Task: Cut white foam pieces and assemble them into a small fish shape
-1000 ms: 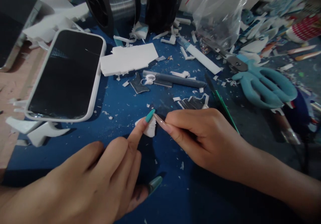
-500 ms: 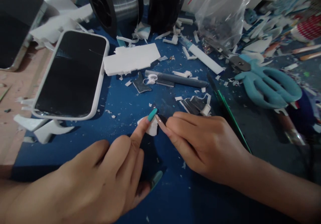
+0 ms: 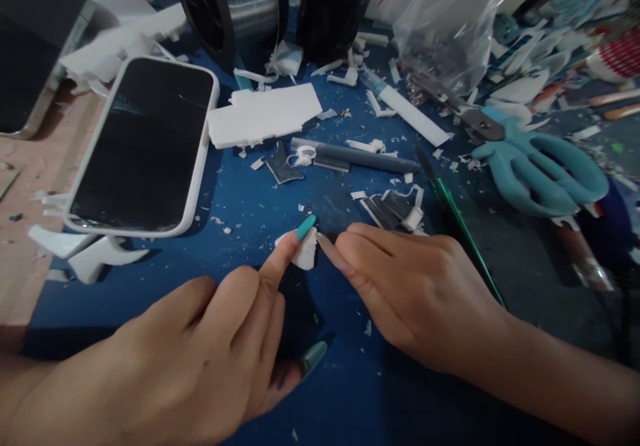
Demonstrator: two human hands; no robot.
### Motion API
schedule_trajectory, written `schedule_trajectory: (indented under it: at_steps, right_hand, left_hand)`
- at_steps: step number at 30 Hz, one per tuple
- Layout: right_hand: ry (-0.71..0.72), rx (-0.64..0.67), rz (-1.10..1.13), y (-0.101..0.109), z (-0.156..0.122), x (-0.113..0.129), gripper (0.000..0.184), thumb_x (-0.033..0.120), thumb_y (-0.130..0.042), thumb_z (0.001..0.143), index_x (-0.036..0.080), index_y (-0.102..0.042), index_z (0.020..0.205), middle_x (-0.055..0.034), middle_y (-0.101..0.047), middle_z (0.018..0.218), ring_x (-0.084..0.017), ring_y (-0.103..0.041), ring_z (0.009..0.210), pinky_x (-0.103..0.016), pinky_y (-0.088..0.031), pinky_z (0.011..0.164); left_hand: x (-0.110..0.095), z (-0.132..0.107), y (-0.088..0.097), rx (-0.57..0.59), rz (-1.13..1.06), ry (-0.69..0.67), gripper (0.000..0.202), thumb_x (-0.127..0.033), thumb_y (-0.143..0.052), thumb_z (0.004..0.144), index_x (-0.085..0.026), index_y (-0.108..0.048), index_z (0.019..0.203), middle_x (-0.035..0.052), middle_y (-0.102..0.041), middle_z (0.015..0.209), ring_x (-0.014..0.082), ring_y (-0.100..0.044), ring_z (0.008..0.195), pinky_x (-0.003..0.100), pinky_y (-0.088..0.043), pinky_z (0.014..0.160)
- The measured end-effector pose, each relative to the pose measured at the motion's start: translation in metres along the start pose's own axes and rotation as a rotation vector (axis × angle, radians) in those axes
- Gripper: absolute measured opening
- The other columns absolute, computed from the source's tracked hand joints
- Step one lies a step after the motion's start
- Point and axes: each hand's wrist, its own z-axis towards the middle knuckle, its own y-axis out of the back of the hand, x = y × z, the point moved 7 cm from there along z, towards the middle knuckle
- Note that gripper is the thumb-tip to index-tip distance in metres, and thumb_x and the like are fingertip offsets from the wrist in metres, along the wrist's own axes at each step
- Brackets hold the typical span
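Note:
A small white piece of what looks like foam (image 3: 306,254) lies on the blue work surface between my hands. My left hand (image 3: 200,346) presses its long turquoise index nail onto the top of that piece, its thumb held well apart below and its other fingers bent. From the right, my right hand (image 3: 410,286) is closed, fingers curled under, with a long pale nail pointing at the piece's right edge. Whatever those curled fingers hold, if anything, is hidden. Just beyond lie dark grey and white scraps (image 3: 393,209) and a dark grey stick (image 3: 360,157).
A phone in a white case (image 3: 145,146) lies left. Behind stand a wire spool (image 3: 250,9) and a dark bottle (image 3: 335,13). A white foam slab (image 3: 265,116), a green-handled craft knife (image 3: 460,226), turquoise scissors (image 3: 545,163) and a clear plastic bag (image 3: 445,33) surround my hands.
The pale nail of my right hand has drawn slightly right, away from the white piece, uncovering more of its right edge. My left hand stays on the piece.

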Motion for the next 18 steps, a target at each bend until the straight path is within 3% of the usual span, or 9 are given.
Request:
schedule_trajectory:
  at_steps: [12, 18]
  right_hand:
    - [-0.006, 0.004, 0.053, -0.0012, 0.0006, -0.0009, 0.026, 0.008, -0.045, 0.088, 0.021, -0.037, 0.067, 0.0063, -0.03, 0.06, -0.008, -0.03, 0.045, -0.026, -0.02, 0.044]
    - [0.001, 0.0, 0.07, -0.0018, -0.0004, -0.0031, 0.026, 0.007, -0.045, 0.088, 0.02, -0.037, 0.066, 0.0062, -0.031, 0.06, -0.007, -0.028, 0.045, -0.025, -0.019, 0.044]
  left_hand:
    - [-0.0004, 0.0007, -0.0026, 0.028, 0.004, 0.016, 0.047, -0.034, -0.033, 0.094, -0.008, -0.071, 0.084, 0.0204, -0.072, 0.109, 0.0164, -0.049, 0.055, 0.031, -0.034, 0.036]
    - [0.0022, -0.0057, -0.0031, 0.017, 0.0, 0.067, 0.048, -0.039, -0.034, 0.093, -0.008, -0.07, 0.092, 0.0171, -0.071, 0.11, 0.0157, -0.046, 0.056, 0.033, -0.032, 0.038]
